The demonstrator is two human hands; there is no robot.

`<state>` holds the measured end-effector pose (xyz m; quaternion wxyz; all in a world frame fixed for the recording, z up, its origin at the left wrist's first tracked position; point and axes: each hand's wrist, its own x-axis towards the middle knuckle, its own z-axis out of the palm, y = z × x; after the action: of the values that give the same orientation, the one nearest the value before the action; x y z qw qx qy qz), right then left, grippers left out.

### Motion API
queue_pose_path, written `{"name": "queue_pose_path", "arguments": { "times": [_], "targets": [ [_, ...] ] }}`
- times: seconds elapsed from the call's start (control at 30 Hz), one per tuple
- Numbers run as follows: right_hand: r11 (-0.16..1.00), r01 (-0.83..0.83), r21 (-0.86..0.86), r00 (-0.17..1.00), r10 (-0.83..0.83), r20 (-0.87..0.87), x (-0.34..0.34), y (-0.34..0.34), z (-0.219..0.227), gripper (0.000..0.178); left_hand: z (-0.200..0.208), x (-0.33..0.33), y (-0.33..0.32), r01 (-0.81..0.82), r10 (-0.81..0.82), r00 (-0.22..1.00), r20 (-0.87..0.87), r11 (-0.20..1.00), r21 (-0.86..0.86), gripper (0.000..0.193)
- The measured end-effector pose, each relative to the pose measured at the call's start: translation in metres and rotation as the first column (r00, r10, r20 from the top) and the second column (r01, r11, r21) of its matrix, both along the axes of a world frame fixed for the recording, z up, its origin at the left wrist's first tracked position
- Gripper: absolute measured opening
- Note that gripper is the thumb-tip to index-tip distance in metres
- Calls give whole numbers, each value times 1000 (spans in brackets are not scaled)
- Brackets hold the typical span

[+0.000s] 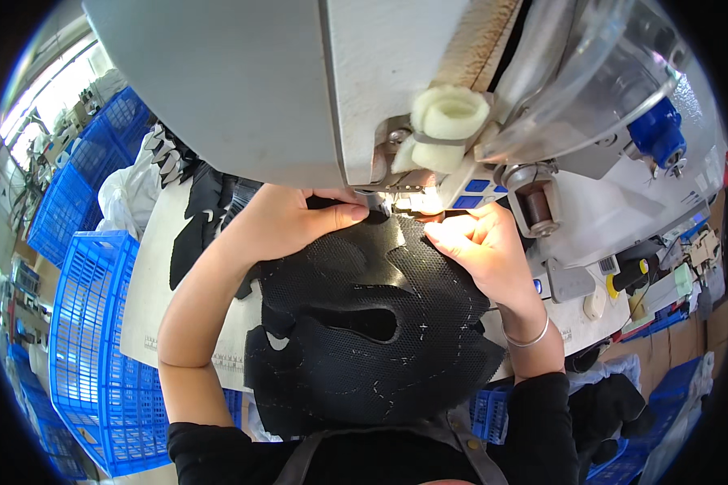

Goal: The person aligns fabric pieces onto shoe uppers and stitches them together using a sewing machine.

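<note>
A black mesh-faced piece [348, 368] is held across the near edge of the desk [147, 299], its far edge brought to the lit needle area of a pale sewing machine [218, 89]. That edge is pinched at its left by the left grip [287, 220] and at its right by the right grip [487, 244]. Leftward, dark cut pieces [190, 246] are laid, and beyond them a blue crate [103, 241] is placed

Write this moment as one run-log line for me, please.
left hand: holding black mesh piece, upper left | right hand: holding same piece, upper right | sewing machine: over piece's far edge | blue basket: left
</note>
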<state>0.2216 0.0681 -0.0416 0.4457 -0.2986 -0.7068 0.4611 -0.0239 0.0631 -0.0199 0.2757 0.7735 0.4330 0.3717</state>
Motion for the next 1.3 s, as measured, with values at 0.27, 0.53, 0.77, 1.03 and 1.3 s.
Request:
{"name": "queue_pose_path", "arguments": {
  "times": [0.27, 0.53, 0.77, 1.03, 1.3],
  "targets": [
    [996, 75, -37, 994, -78, -77, -4, 2, -10, 15, 0, -12, 20, 84, -81, 996, -31, 988, 132, 30],
    [995, 102, -4, 995, -102, -15, -7, -4, -15, 9, -22, -18, 9, 32, 92, 961, -262, 902, 431, 28],
    [993, 116, 8, 991, -116, 60, -4, 3, -10, 15, -47, 6, -41, 189, 299, 851, -431, 592, 784, 37],
    [987, -62, -145, 998, 58, -30, 4, -5, -8, 18, -18, 8, -45, 195, 295, 846, -444, 604, 773, 25],
    [992, 12, -126, 996, -23, -85, -1, 9, -25, 15, -15, 2, -23, 152, 247, 883, -399, 654, 741, 28]
  ]
}}
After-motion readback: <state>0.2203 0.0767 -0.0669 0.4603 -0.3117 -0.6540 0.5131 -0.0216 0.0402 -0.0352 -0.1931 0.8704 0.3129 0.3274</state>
